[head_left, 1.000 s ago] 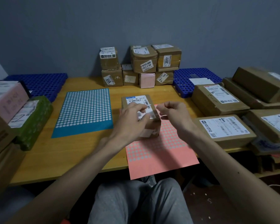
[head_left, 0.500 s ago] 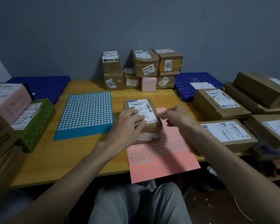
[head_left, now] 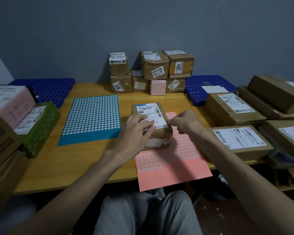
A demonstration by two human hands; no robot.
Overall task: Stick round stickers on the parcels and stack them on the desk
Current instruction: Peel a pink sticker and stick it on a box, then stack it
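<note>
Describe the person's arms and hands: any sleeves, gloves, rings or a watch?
Both arms are bare as far as the view shows, without sleeves. The left hand and right hand wear no gloves, rings or watch. Grey trousers cover the legs.

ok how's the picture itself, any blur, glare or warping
The head view is dim and bluish, with no strong glare; the head view's wide-angle warp stretches everything near the corners; in the head view the parcel is in focus, its label sharp in the big print, the small print unreadable.
</note>
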